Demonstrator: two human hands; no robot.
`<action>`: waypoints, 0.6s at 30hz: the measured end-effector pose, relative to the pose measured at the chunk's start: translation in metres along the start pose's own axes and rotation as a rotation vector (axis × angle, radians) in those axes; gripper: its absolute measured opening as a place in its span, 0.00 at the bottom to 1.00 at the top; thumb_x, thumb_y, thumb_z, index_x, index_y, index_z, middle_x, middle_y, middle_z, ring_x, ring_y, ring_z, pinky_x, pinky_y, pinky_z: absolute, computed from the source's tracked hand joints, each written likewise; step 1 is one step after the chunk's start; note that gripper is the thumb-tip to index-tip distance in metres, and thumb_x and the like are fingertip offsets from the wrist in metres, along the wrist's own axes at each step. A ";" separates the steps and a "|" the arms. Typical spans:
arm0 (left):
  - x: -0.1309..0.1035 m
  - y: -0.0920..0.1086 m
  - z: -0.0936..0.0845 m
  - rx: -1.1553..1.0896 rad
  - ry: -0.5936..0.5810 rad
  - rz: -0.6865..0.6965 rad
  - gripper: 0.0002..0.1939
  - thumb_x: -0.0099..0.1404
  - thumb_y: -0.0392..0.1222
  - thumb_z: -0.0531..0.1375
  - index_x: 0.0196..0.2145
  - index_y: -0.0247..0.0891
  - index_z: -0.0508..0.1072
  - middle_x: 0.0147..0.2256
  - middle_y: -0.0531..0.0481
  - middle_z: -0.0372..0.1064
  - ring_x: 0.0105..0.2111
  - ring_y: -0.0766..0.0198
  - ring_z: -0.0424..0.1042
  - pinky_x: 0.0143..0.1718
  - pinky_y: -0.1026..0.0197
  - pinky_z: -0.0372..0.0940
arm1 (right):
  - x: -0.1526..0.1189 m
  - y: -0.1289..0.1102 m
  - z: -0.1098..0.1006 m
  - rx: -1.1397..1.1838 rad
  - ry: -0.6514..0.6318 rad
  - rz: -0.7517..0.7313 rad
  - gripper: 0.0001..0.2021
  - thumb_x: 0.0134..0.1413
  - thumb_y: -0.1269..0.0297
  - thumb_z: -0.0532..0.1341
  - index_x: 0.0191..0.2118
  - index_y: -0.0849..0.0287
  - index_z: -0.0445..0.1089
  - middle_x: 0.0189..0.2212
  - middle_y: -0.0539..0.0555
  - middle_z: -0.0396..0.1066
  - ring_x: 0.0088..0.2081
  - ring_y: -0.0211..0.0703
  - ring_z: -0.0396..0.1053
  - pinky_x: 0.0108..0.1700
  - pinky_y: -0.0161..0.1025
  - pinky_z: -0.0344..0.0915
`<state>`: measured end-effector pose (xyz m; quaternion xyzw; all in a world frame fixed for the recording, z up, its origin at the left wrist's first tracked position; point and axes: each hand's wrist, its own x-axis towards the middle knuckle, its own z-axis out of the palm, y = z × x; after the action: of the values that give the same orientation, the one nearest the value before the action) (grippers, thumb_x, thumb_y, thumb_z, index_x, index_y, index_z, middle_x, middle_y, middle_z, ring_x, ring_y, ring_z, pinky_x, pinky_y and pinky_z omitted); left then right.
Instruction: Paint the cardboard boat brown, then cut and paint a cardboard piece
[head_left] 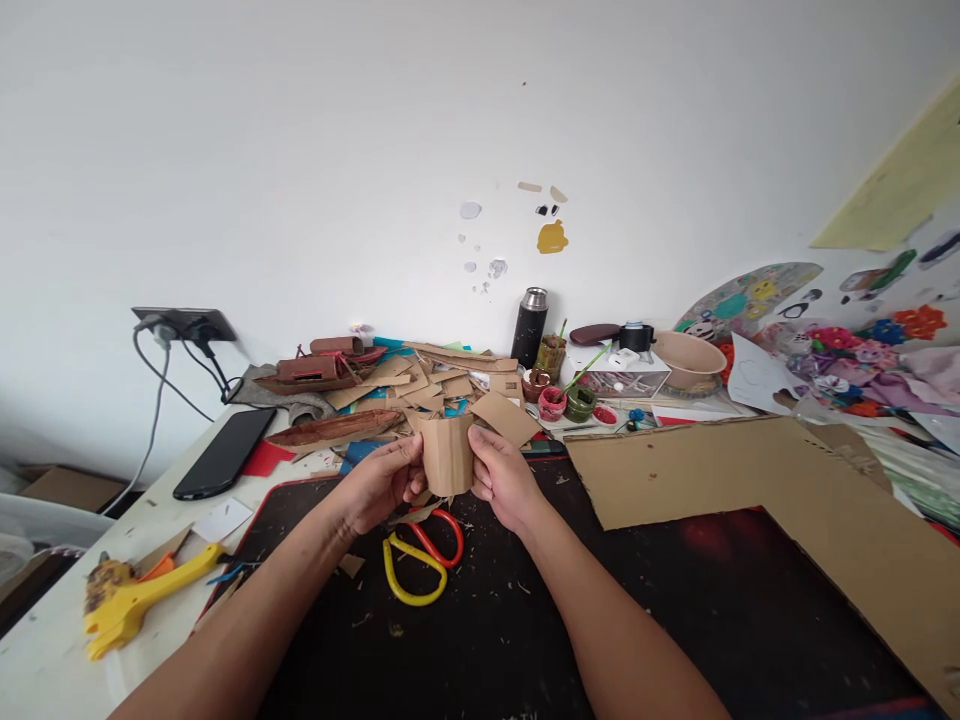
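Note:
A small curved piece of brown cardboard (448, 457) is held upright over the black mat (480, 640), its face showing vertical creases. My left hand (382, 482) grips its left edge between thumb and fingers. At the right edge, my right hand (504, 478) pinches it in the same way. Just below the piece lie scissors with one yellow and one red handle loop (416, 568); their blades are mostly hidden. Cardboard scraps (442, 385) are heaped behind my hands.
Left are a yellow glue gun (142, 600), a black phone (223, 455) and reddish model boats (315, 372). Behind stand a black bottle (530, 328) and paint jars (553, 402). A large cardboard sheet (697, 470) covers the mat's right side.

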<state>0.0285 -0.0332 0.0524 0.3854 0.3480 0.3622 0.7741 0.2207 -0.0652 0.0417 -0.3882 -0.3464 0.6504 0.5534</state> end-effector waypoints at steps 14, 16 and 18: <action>-0.003 0.009 -0.006 0.198 0.100 0.041 0.28 0.48 0.58 0.80 0.32 0.37 0.73 0.16 0.53 0.68 0.14 0.68 0.65 0.14 0.70 0.55 | 0.006 0.005 -0.006 -0.166 0.133 -0.077 0.32 0.49 0.30 0.70 0.25 0.54 0.61 0.11 0.40 0.54 0.12 0.30 0.48 0.14 0.31 0.45; -0.003 0.014 -0.009 0.156 0.117 0.045 0.27 0.47 0.53 0.82 0.34 0.37 0.74 0.17 0.57 0.66 0.12 0.71 0.61 0.12 0.71 0.48 | 0.005 0.003 -0.006 -0.205 0.137 -0.100 0.31 0.50 0.30 0.70 0.25 0.54 0.61 0.11 0.40 0.54 0.12 0.31 0.49 0.14 0.32 0.46; -0.003 0.018 -0.011 0.084 0.152 0.071 0.28 0.43 0.48 0.83 0.34 0.36 0.74 0.19 0.60 0.65 0.13 0.74 0.60 0.11 0.72 0.45 | 0.004 0.002 -0.006 -0.247 0.122 -0.125 0.31 0.51 0.31 0.69 0.24 0.53 0.62 0.11 0.41 0.55 0.12 0.32 0.51 0.15 0.33 0.48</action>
<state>0.0128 -0.0240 0.0634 0.4011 0.4065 0.4028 0.7152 0.2245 -0.0617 0.0370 -0.4700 -0.4131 0.5421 0.5609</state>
